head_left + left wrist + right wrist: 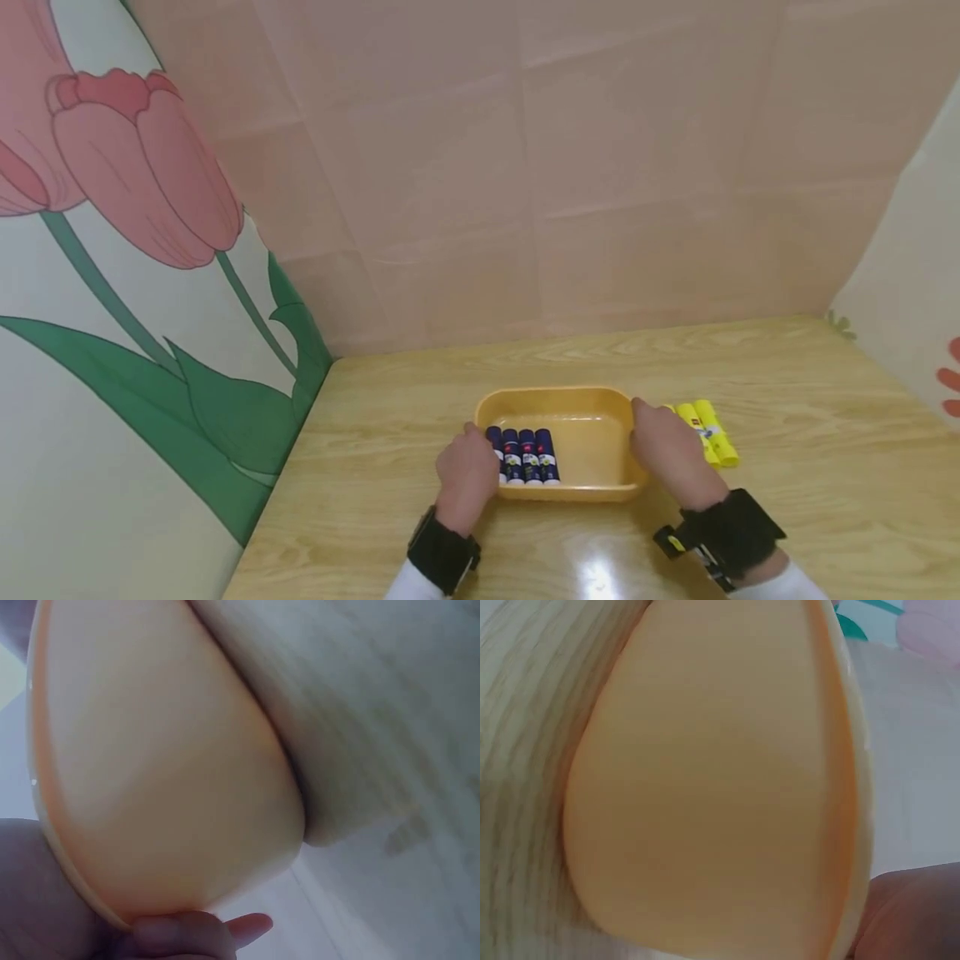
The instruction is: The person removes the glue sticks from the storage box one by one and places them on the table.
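A yellow plastic tray (596, 446) sits low in the middle of the head view, over the wooden table. Several dark blue glue sticks (529, 457) with white ends lie side by side in its left half. My left hand (467, 467) grips the tray's left end; in the left wrist view its fingers (184, 935) curl around the rim. The right hand (670, 446) holds the opposite end by the rim. The right wrist view shows the tray's outer wall (705, 780) and only part of that hand (911, 919).
Several yellow tubes (708, 433) lie in a row on the wooden table (390, 433), just right of the tray and partly behind my right hand. A pink sheet (525, 183) stands along the back edge. A tulip-printed panel (150, 333) borders the left side.
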